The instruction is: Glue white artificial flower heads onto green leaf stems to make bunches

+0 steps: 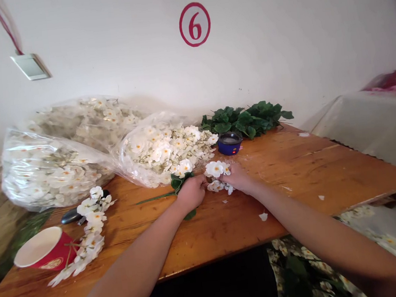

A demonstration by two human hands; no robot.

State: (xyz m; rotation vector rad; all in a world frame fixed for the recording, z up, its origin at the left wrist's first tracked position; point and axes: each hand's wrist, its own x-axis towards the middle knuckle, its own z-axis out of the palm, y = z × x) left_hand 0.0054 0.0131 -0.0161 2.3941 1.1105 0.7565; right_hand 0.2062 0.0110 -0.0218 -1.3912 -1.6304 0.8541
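Left hand (192,195) gripping green-leafed artificial stem (179,181) over brown wooden table (235,225), leaves showing above and below fist, stem end extending left. Right hand (239,179) pinching small white-petalled, yellow-centred flower cluster (216,169), blooms lying left of fingers, between hands, near blue round pot (230,146).

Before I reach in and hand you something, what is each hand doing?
Left hand: closed on a green-leaved stem.
Right hand: holding white flowers; exact finger closure can't be told.
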